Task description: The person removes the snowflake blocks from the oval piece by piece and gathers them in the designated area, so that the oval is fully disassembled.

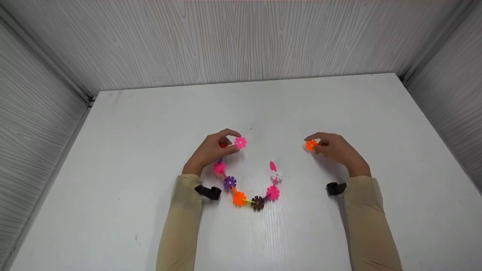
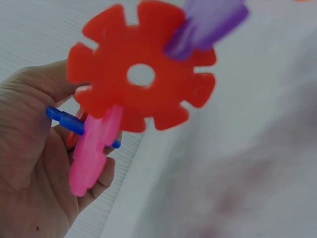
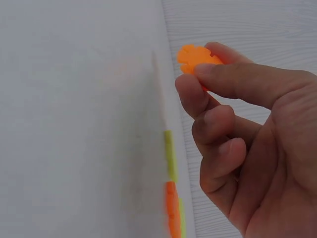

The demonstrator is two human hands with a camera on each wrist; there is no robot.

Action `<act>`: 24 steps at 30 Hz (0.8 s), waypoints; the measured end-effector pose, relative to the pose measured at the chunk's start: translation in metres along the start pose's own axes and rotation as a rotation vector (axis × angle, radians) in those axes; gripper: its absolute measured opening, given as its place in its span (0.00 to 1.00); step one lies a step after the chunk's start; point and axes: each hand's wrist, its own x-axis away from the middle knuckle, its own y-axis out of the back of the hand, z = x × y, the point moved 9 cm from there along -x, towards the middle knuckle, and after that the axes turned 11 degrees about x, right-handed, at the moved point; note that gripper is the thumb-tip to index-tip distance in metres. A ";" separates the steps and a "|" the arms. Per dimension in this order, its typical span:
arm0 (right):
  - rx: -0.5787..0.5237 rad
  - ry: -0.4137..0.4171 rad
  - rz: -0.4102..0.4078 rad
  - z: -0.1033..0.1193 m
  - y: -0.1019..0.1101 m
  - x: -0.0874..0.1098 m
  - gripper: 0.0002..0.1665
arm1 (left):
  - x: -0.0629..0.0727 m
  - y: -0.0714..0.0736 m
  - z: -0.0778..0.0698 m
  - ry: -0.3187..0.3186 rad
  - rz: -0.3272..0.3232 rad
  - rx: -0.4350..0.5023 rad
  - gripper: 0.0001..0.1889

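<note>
A curved chain of notched plastic discs (image 1: 238,199) in pink, purple, orange, dark brown and white runs below and between the hands. My left hand (image 1: 214,149) grips its upper left end, where a pink disc (image 1: 240,142) shows at the fingertips. Close up in the left wrist view, a red disc (image 2: 109,74) joins a pink one (image 2: 89,163) and a purple one (image 2: 213,22); the palm lies behind them. Apart from the chain, my right hand (image 1: 335,148) pinches a single orange disc (image 3: 190,55) between thumb and fingers.
The white tabletop (image 1: 293,233) has its far edge against a pale wood-grain panel (image 1: 241,41). Similar panels rise at the left and right. Blurred yellow-green (image 3: 170,154) and orange pieces (image 3: 173,210) show low in the right wrist view.
</note>
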 end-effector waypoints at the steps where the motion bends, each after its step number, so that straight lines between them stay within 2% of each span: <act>1: -0.002 0.001 0.004 0.000 0.000 0.000 0.21 | 0.000 0.000 -0.001 -0.003 0.001 0.000 0.17; 14: 0.047 -0.057 0.043 -0.008 -0.001 0.002 0.23 | -0.003 -0.003 -0.002 -0.018 0.010 -0.004 0.17; 24: 0.086 -0.095 0.046 -0.011 -0.002 0.003 0.24 | -0.003 -0.006 -0.002 0.026 0.019 -0.026 0.18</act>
